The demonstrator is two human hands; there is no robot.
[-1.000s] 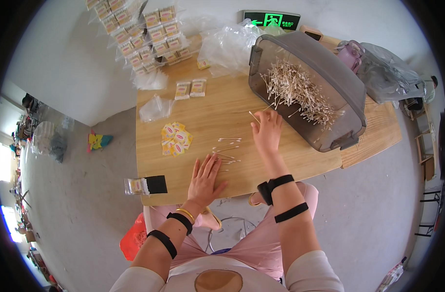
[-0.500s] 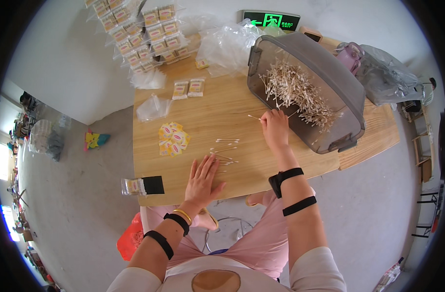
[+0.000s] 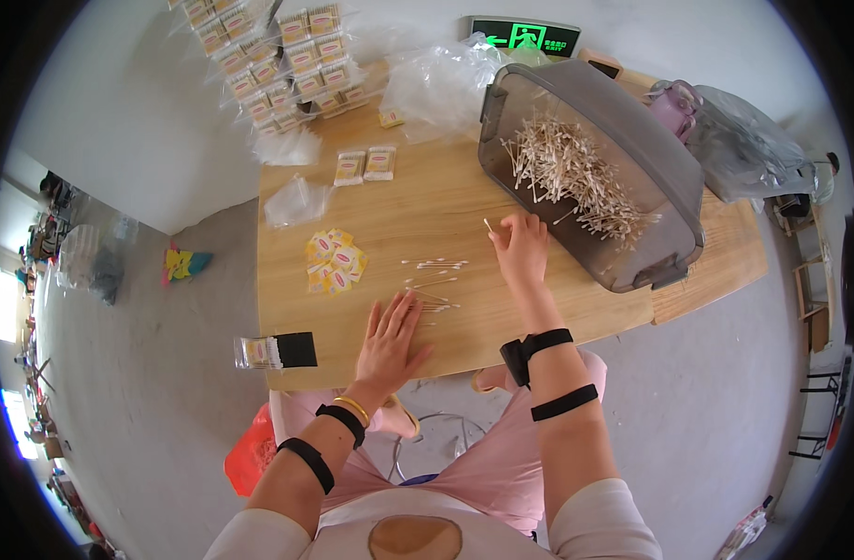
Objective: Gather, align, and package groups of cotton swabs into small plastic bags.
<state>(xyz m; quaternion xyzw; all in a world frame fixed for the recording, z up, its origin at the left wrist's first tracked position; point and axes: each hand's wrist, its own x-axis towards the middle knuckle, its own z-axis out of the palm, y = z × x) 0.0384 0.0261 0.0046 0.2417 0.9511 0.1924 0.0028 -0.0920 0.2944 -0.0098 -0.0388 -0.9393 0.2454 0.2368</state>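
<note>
Beside the low edge of the grey bin, my right hand [image 3: 522, 250] pinches a cotton swab [image 3: 489, 225], its white tip poking out past the fingers. My left hand [image 3: 388, 338] lies flat on the table with fingers stretched, its fingertips at several cotton swabs [image 3: 438, 306] that it partly covers. Just beyond them, more loose swabs [image 3: 436, 265] lie roughly side by side. The tipped grey plastic bin [image 3: 590, 93] holds a big heap of cotton swabs [image 3: 576, 173]. A pile of yellow and white printed cards [image 3: 335, 261] is left of the loose swabs.
Two filled swab packs [image 3: 364, 166] and clear plastic bags [image 3: 297, 202] lie farther back on the wooden table [image 3: 427, 210]. Stacked packs [image 3: 315, 56] rise at the back left. Another pack [image 3: 258, 353] on a black piece overhangs the left edge. A green exit sign [image 3: 525, 37] stands behind.
My right hand has drawn back slightly from the bin's heap, the pinched swab turning more upright. A further swab now lies in the loose group. My left hand stays in place.
</note>
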